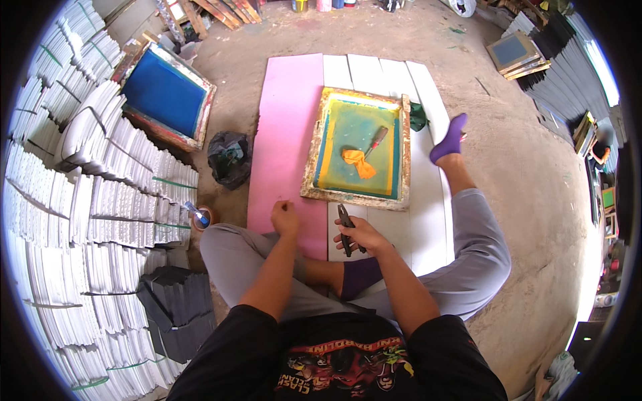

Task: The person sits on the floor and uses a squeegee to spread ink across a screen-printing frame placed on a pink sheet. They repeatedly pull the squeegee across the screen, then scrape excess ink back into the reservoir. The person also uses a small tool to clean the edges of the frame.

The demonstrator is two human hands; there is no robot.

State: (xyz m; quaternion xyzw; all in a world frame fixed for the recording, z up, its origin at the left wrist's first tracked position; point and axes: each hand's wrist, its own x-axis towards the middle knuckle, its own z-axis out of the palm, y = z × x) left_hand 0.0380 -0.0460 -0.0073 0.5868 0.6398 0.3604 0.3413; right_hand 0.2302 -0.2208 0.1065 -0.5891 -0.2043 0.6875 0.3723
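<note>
My right hand (361,235) is closed around a black plier-like hand tool (344,220), whose two handles spread below the fingers. My left hand (285,218) is held over the pink sheet (284,134) with its fingers curled together; whatever they may pinch is too small to make out. Just beyond both hands lies a wooden-framed printing screen (309,160), its mesh yellow and green with blue edges. On the mesh rest a screwdriver (379,136) with a dark reddish handle and a crumpled orange cloth (359,162).
White boards (428,214) lie under the screen's right side. A black plastic bag (229,159) and a small pot with a brush (202,216) sit at left, near stacked white sheets (107,200). A blue screen (166,92) leans behind them. My purple-socked foot (447,142) is at right.
</note>
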